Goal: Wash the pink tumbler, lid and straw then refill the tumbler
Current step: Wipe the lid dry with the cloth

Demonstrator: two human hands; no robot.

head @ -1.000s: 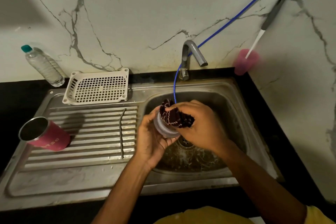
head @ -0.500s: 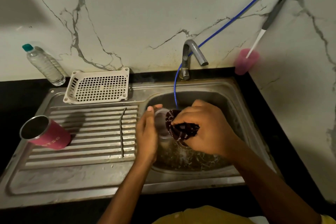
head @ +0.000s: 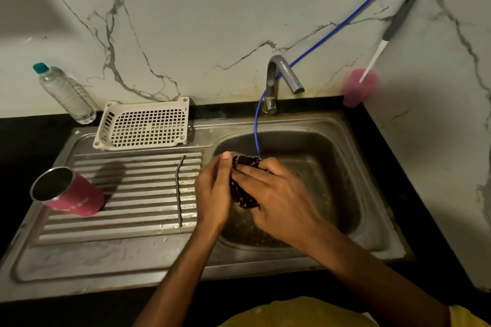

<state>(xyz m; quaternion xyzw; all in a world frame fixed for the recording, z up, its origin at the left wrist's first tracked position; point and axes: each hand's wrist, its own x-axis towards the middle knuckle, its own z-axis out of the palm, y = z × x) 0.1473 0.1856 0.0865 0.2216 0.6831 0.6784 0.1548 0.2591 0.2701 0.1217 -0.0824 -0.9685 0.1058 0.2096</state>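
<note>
Over the sink point(head: 342, 194) the right hand point(head: 276, 199) lays straight fingers flat on a dark cloth point(head: 243, 188), pressing it against the left hand point(head: 212, 191); I cannot tell the left hand's grip, and the lid is hidden. Just left, the metal straw point(head: 179, 188) lies on the drainboard point(head: 132, 223), and the pink tumbler point(head: 71, 194) lies on its side farther left. Behind them sit a white basket point(head: 143, 127) and a water bottle point(head: 66, 95).
</note>
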